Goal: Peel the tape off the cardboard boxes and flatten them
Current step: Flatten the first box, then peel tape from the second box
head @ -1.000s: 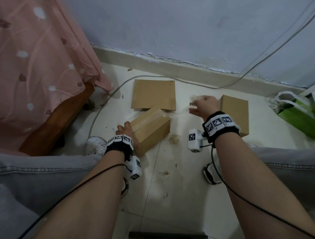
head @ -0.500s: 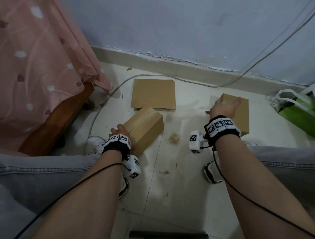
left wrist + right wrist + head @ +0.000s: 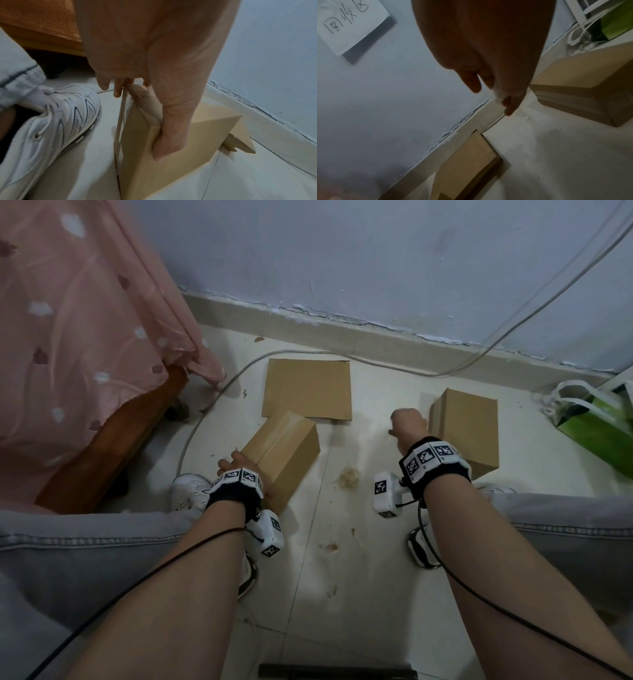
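A closed cardboard box [image 3: 281, 450] lies slanted on the floor in the head view. My left hand [image 3: 236, 465] grips its near end, thumb [image 3: 168, 136] pressed on one side and fingers [image 3: 116, 89] over the top corner. Wrinkled tape [image 3: 142, 93] clings to that corner. My right hand [image 3: 407, 422] hovers over the floor, holding nothing, just left of a second closed box [image 3: 466, 433]. Its fingers [image 3: 471, 82] hang loosely. A flattened cardboard sheet [image 3: 308, 392] lies beyond the first box, near the wall.
A white cable [image 3: 205, 419] curves across the floor behind the boxes. A pink cloth [image 3: 85, 320] over a wooden frame [image 3: 113, 440] stands at left. At right is a green bag [image 3: 596, 426]. A small crumpled scrap [image 3: 347, 477] lies between my white shoes [image 3: 188, 491].
My right hand pulled tape away from the first box, reached to the second box, and has now come back left with nothing in it. The first box shifted slightly toward me.
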Motion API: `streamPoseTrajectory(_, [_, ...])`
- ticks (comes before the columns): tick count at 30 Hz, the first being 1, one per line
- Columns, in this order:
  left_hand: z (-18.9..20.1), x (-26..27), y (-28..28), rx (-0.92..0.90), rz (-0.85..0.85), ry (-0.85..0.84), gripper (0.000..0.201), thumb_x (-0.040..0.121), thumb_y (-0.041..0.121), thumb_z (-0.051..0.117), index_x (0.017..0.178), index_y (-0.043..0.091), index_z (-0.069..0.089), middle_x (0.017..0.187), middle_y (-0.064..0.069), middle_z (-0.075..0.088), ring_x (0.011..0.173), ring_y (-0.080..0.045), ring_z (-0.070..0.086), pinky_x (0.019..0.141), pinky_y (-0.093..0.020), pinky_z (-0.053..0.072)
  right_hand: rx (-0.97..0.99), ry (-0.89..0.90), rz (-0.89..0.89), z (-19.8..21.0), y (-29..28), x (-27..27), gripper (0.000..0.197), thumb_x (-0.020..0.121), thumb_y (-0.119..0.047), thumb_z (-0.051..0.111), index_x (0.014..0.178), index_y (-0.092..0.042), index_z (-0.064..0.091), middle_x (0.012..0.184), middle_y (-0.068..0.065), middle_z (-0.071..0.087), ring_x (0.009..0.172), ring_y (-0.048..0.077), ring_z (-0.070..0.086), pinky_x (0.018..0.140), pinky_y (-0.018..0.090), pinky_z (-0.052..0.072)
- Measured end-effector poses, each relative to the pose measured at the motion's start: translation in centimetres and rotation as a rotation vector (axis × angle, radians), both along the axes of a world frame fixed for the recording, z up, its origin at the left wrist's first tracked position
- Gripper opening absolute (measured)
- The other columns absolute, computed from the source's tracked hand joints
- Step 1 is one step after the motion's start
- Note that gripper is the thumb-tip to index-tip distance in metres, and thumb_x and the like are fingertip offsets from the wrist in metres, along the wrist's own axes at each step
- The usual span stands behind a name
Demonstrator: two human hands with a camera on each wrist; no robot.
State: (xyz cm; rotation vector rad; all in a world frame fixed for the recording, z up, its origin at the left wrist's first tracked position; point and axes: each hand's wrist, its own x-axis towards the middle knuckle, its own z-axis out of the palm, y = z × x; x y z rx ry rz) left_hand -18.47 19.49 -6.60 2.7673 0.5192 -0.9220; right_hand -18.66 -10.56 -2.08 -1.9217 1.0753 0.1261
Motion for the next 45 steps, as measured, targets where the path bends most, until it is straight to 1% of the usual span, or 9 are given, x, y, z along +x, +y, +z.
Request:
streamPoseTrajectory(5, [0.4, -0.2, -0.2, 0.001, 0.000, 0.003, 0.109, 0.050, 0.040, 0.090, 0.129, 0.014, 0.020, 0.131, -0.014, 0.026, 0.122, -0.035, 0.041, 0.097, -0.049, 0.045, 0.186, -0.118, 0.136, -1.2, 1.7, -1.3, 0.072, 0.082, -0.017, 0.074, 0.146, -0.010, 0.042, 0.121, 0.012, 0.064, 0.106, 0.022, 0.066, 0.100, 0.035, 0.050])
streamPoseTrajectory(8, [0.6, -0.2, -0.3, -0.006, -0.004, 0.006, 0.106, 0.051, 0.039, 0.090, 0.128, 0.014, 0.021, 0.131, -0.013, 0.027, 0.122, -0.035, 0.042, 0.095, -0.047, 0.046, 0.200, -0.038, 0.159, -1.7, 1.9, -2.3, 0.051, 0.070, -0.020, 0.087, 0.110, 0.002, 0.067, 0.098, 0.014, 0.075, 0.090, 0.023, 0.073, 0.092, 0.042, 0.057])
streamPoseTrajectory(12, [0.7, -0.2, -0.4, -0.016, -0.002, 0.010, 0.106, 0.052, 0.037, 0.090, 0.130, 0.014, 0.021, 0.131, -0.013, 0.027, 0.121, -0.034, 0.041, 0.094, -0.047, 0.045, 0.146, -0.054, 0.194, -2.7, 1.9, -3.5, 0.024, 0.078, -0.024, 0.083, 0.085, -0.002, 0.075, 0.086, 0.011, 0.076, 0.080, 0.021, 0.074, 0.081, 0.035, 0.060])
streamPoseTrajectory(18, [0.9, -0.2, -0.6, -0.028, -0.012, 0.015, 0.111, 0.055, 0.038, 0.089, 0.136, 0.013, 0.018, 0.135, -0.014, 0.026, 0.125, -0.036, 0.040, 0.095, -0.047, 0.044, -0.033, -0.004, 0.215, -4.7, 2.0, -3.5, 0.030, 0.091, -0.036, 0.064, 0.100, -0.009, 0.075, 0.099, 0.007, 0.074, 0.102, 0.025, 0.065, 0.083, 0.028, 0.045])
streamPoseTrajectory(22, [0.9, -0.1, -0.9, -0.042, -0.011, 0.022, 0.115, 0.058, 0.037, 0.088, 0.141, 0.012, 0.012, 0.142, -0.016, 0.020, 0.129, -0.037, 0.035, 0.100, -0.047, 0.040, -0.013, 0.050, 0.158, -6.5, 2.6, -3.5, 0.054, 0.088, -0.033, 0.072, 0.127, -0.006, 0.047, 0.121, 0.012, 0.058, 0.111, 0.031, 0.059, 0.083, 0.032, 0.043])
streamPoseTrajectory(30, [0.8, 0.2, -1.4, -0.060, 0.005, 0.015, 0.116, 0.057, 0.033, 0.090, 0.141, 0.012, 0.013, 0.142, -0.016, 0.020, 0.130, -0.035, 0.035, 0.099, -0.046, 0.041, -0.091, 0.020, 0.198, -10.5, 4.4, -3.8, 0.023, 0.081, -0.026, 0.080, 0.097, -0.010, 0.076, 0.103, 0.012, 0.073, 0.101, 0.026, 0.065, 0.087, 0.030, 0.052])
streamPoseTrajectory(37, [0.6, -0.4, -2.3, -0.054, -0.002, -0.050, 0.112, 0.057, 0.030, 0.091, 0.139, 0.011, 0.017, 0.141, -0.017, 0.024, 0.130, -0.034, 0.033, 0.098, -0.043, 0.040, -0.183, 0.055, 0.320, -12.1, 5.9, -2.9, 0.029, 0.082, -0.007, 0.075, 0.103, -0.006, 0.055, 0.095, 0.015, 0.061, 0.084, 0.031, 0.059, 0.072, 0.036, 0.052])
streamPoseTrajectory(42, [0.3, -0.6, -2.8, -0.078, 0.003, -0.079, 0.107, 0.056, 0.026, 0.091, 0.135, 0.011, 0.020, 0.139, -0.016, 0.025, 0.128, -0.033, 0.032, 0.097, -0.043, 0.040, -0.224, 0.232, 0.444, -12.3, 5.8, -1.9, 0.018, 0.091, -0.014, 0.065, 0.085, 0.002, 0.073, 0.092, 0.018, 0.070, 0.086, 0.032, 0.064, 0.070, 0.028, 0.050])
streamPoseTrajectory(45, [0.4, -0.7, -2.9, -0.097, -0.001, -0.089, 0.103, 0.056, 0.024, 0.091, 0.132, 0.011, 0.023, 0.137, -0.016, 0.026, 0.127, -0.032, 0.033, 0.096, -0.042, 0.040, -0.179, 0.317, 0.441, -12.7, 6.2, -1.8, 0.030, 0.094, -0.015, 0.055, 0.067, -0.003, 0.052, 0.084, 0.018, 0.057, 0.078, 0.031, 0.053, 0.067, 0.028, 0.041])
